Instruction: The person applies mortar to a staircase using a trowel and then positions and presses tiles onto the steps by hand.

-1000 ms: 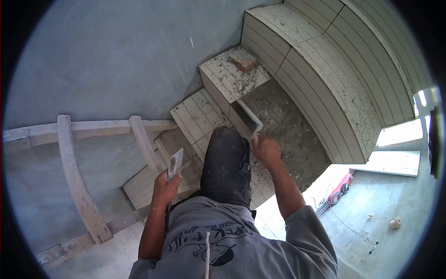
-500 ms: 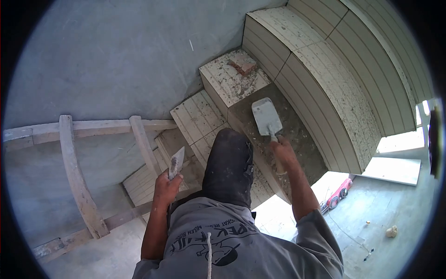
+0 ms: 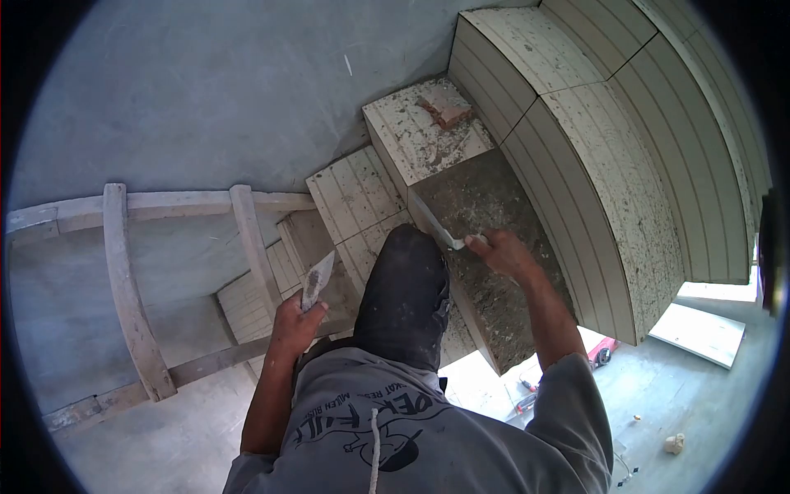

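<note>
A: What do your hands hold?

B: Your left hand (image 3: 298, 319) grips a small scraper (image 3: 315, 280) near your knee (image 3: 407, 280). Your right hand (image 3: 504, 251), further out, is closed on the trowel (image 3: 434, 226).

A: How does the trowel lie?

B: Edge-on, blade running up-left from your right hand along the mortar bed (image 3: 494, 247). Beyond it, a brick piece (image 3: 444, 105) sits on the tile (image 3: 415, 136).
</note>
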Demonstrator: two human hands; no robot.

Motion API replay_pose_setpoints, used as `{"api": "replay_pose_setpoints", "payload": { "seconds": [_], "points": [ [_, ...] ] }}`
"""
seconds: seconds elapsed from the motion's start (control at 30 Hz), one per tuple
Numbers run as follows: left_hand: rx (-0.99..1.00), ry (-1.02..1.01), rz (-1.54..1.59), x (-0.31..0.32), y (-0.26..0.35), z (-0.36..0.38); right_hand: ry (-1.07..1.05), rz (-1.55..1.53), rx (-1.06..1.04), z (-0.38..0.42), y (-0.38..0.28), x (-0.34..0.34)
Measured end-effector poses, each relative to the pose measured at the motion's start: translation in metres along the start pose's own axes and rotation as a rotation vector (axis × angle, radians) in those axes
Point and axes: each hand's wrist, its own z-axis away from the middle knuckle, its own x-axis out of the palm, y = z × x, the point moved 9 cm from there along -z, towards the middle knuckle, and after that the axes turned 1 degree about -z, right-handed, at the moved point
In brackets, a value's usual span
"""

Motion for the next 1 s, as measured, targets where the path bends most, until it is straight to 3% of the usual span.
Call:
{"api": "replay_pose_setpoints", "payload": {
  "seconds": [0.33, 0.53, 0.67, 0.73, 0.87, 0.93, 1.0],
  "points": [
    [-0.003, -0.012, -0.017, 0.008, -0.004, -0.012, 0.063, 0.461, -0.033, -0.014, -0.044, -0.031],
    [0.077, -0.03, -0.044, 0.003, 0.012, -0.004, 0.162, 0.41, 0.117, 0.003, -0.022, -0.043],
    [0.091, -0.003, 0.036, -0.002, -0.011, -0.009, 0.218, 0.418, 0.114, 0.009, -0.045, -0.035],
    [0.029, -0.005, 0.042, -0.003, -0.013, -0.007, 0.121, 0.483, 0.029, 0.012, -0.059, -0.02],
    [-0.008, -0.022, 0.039, 0.003, -0.014, -0.008, 0.243, 0.532, -0.03, -0.009, -0.02, -0.029],
    [0.026, -0.02, 0.029, 0.004, -0.012, -0.011, 0.351, 0.392, 0.183, -0.001, 0.029, -0.061],
    [0.067, -0.01, 0.019, 0.004, -0.005, -0.014, 0.391, 0.43, 0.207, 0.008, 0.044, -0.08]
  ]
}}
